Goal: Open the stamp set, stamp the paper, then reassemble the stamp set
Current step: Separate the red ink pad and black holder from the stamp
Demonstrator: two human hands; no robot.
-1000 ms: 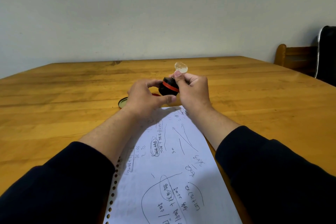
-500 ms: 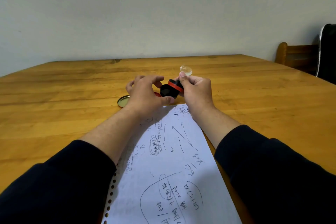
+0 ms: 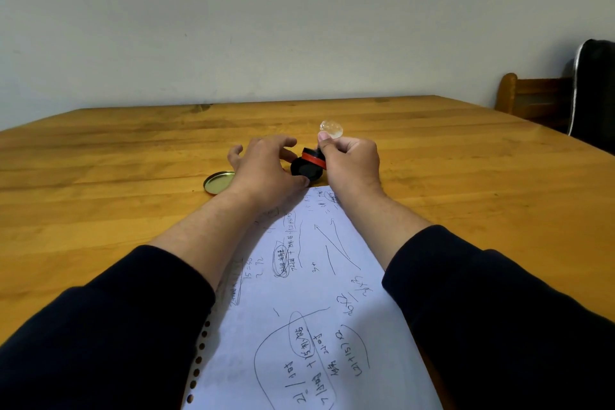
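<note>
My right hand grips a stamp by its neck; the clear round knob sticks up above my fingers. The stamp is tilted, and its red ring and black cap face left towards me. My left hand is at that cap, thumb under its lower edge and one finger at its upper edge, while the other fingers are spread loosely. Both hands hover just past the far end of the white paper, a hole-punched sheet covered in handwriting that lies between my forearms.
A round gold-coloured lid lies on the wooden table just left of my left hand. A wooden chair and a dark bag stand at the table's far right. A pale wall is behind.
The stamp has tipped so that its black cap faces me more. My left hand's fingers have spread apart and loosened around the cap. Both hands sit slightly to the right.
</note>
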